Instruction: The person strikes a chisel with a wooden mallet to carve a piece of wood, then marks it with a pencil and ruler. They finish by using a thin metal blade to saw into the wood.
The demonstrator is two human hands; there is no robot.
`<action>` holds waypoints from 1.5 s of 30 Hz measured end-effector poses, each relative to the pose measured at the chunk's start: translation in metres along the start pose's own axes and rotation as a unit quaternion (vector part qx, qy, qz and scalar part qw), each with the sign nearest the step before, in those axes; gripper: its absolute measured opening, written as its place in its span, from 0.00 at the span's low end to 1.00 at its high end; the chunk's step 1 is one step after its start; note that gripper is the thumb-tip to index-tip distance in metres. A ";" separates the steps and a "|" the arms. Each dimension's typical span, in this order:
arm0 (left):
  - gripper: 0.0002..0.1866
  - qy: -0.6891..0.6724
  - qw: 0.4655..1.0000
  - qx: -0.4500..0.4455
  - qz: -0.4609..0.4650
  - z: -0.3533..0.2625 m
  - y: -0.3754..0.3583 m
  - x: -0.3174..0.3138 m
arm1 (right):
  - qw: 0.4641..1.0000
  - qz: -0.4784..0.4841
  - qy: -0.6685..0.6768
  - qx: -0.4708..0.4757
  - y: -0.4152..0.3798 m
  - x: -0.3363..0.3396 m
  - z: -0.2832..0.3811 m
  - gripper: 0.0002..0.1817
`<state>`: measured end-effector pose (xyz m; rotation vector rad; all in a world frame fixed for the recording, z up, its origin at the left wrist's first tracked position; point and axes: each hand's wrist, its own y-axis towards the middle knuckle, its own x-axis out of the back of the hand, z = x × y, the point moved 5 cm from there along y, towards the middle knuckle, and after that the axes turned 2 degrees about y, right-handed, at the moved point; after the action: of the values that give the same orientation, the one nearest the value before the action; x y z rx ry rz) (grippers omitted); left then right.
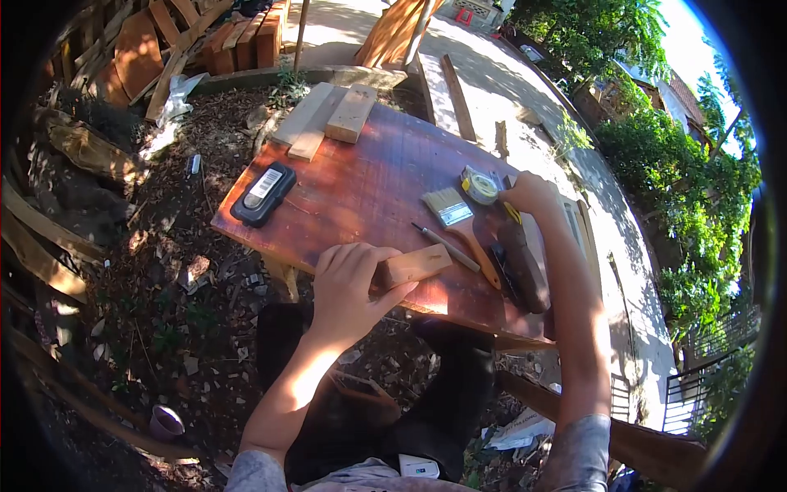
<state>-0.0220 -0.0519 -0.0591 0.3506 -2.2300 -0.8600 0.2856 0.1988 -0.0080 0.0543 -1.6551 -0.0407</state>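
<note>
My left hand (352, 283) is closed round a short wooden block (416, 266) at the near edge of the reddish wooden table (369, 189). At the table's right side my right hand (529, 194) reaches down beside a tape measure (479, 186); its fingertips are partly hidden, and what they hold, if anything, cannot be made out. Left of it lies a flat paintbrush (467, 230) with a wooden handle. A chisel-like tool (447, 247) rests between brush and block. Under my right wrist sits a dark, elongated tool (522, 266).
A black case (263, 194) lies at the table's left edge. Several wood pieces (351, 113) sit at the far left corner. Stacked boards (246, 41) stand beyond, a cup (166, 422) is on the littered ground, and a metal fence (697, 394) is at right.
</note>
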 end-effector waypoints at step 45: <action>0.23 0.033 0.998 0.039 0.042 -0.021 0.001 0.001 | 0.673 -0.391 0.602 0.178 -0.230 0.158 0.020 0.10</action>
<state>-0.0081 -0.0617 -0.0467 0.3163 -2.2044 -0.7088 0.2550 -0.0403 0.1342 0.9051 -0.1702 -0.2731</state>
